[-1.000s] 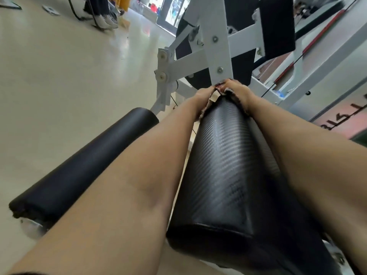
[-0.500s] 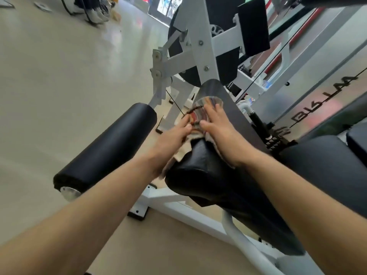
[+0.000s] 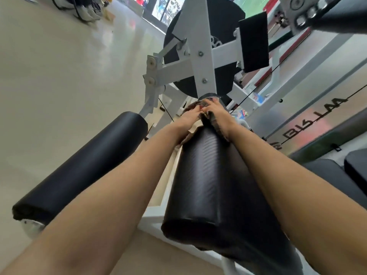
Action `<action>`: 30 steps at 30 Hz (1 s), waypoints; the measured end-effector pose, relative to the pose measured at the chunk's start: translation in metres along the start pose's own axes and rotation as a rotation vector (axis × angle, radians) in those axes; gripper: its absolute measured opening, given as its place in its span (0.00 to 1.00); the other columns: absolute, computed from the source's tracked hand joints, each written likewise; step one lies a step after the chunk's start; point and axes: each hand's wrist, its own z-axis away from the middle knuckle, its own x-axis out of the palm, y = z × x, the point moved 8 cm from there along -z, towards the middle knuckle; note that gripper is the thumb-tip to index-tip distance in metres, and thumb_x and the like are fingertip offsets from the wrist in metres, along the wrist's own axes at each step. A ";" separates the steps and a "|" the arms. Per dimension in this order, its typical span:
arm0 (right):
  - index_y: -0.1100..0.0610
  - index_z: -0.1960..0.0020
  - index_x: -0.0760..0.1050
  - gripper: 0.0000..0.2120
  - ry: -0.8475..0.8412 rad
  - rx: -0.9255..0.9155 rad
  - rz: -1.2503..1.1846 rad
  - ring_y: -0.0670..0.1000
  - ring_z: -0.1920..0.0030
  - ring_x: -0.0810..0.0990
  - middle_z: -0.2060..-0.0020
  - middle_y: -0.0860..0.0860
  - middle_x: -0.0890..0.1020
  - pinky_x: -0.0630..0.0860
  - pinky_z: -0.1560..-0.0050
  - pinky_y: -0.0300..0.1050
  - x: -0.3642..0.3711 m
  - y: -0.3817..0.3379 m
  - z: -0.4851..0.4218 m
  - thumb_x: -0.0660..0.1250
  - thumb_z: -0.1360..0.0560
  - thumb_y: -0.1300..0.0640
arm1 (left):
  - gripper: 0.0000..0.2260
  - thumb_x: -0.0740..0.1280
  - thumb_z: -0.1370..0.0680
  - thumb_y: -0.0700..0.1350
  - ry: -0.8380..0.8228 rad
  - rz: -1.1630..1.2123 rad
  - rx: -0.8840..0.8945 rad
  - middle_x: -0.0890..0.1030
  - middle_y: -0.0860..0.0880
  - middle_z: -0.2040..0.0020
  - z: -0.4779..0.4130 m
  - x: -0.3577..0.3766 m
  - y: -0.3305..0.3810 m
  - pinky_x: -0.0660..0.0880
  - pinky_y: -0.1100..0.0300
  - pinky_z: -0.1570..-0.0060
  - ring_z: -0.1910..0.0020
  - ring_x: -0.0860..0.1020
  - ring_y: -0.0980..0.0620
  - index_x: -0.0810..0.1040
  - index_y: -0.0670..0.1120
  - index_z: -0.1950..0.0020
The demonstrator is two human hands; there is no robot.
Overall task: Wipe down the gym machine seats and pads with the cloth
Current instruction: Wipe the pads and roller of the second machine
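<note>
Two long black pads lie ahead. On the left is a smooth black foam roller, and nobody is touching it. In the middle is a big black ribbed roller pad. At its far end the left hand and the right hand sit side by side. Both press on the brown patterned cloth, which hangs over that end of the pad.

To wipe well, I think both hands should push down evenly, pull the cloth along the whole pad, then go round its sides.

Both hands look small and far off, so I cannot tell if the fingers are flat or curled round the cloth. Most of the cloth hides under them. On the right, the flat black seat pads are cut off by the edge.
</note>
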 end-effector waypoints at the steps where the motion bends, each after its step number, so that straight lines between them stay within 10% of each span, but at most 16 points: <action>1: 0.71 0.36 0.74 0.20 0.021 0.021 0.055 0.66 0.25 0.59 0.30 0.66 0.69 0.53 0.23 0.55 -0.005 0.005 -0.014 0.59 0.20 0.57 | 0.20 0.55 0.14 0.48 0.012 0.013 -0.027 0.71 0.44 0.26 -0.017 0.000 0.001 0.70 0.72 0.46 0.27 0.68 0.47 0.68 0.41 0.25; 4: 0.65 0.33 0.75 0.29 0.010 0.043 0.222 0.64 0.30 0.66 0.32 0.63 0.73 0.58 0.27 0.51 -0.006 0.022 -0.057 0.50 0.22 0.47 | 0.19 0.52 0.13 0.47 0.002 0.025 -0.075 0.72 0.43 0.27 -0.066 0.002 0.002 0.69 0.69 0.60 0.28 0.69 0.46 0.68 0.41 0.25; 11: 0.61 0.36 0.77 0.16 -0.036 0.090 0.333 0.65 0.34 0.69 0.35 0.62 0.75 0.61 0.30 0.50 -0.010 0.044 -0.094 0.57 0.18 0.56 | 0.19 0.55 0.14 0.48 -0.040 -0.030 -0.020 0.72 0.44 0.28 -0.103 -0.002 -0.002 0.67 0.56 0.30 0.30 0.70 0.45 0.68 0.43 0.24; 17: 0.62 0.35 0.77 0.16 -0.021 0.058 0.231 0.67 0.25 0.56 0.24 0.61 0.62 0.51 0.25 0.52 -0.008 0.013 -0.033 0.59 0.17 0.57 | 0.17 0.59 0.17 0.56 -0.057 0.168 -0.195 0.81 0.44 0.49 -0.035 -0.006 -0.030 0.75 0.60 0.52 0.53 0.78 0.49 0.79 0.45 0.48; 25: 0.63 0.23 0.60 0.30 0.050 0.073 -0.156 0.56 0.20 0.39 0.20 0.57 0.49 0.43 0.21 0.58 0.004 -0.061 0.143 0.48 0.20 0.47 | 0.21 0.62 0.18 0.56 -0.015 0.218 -0.081 0.74 0.52 0.27 0.137 -0.007 -0.042 0.64 0.50 0.27 0.32 0.73 0.54 0.69 0.56 0.25; 30: 0.60 0.20 0.54 0.31 0.172 -0.050 -0.089 0.52 0.20 0.40 0.19 0.54 0.48 0.42 0.21 0.54 0.016 -0.096 0.241 0.40 0.18 0.45 | 0.19 0.53 0.14 0.45 -0.045 0.255 -0.008 0.76 0.59 0.36 0.243 0.019 -0.017 0.74 0.68 0.39 0.40 0.77 0.65 0.63 0.52 0.23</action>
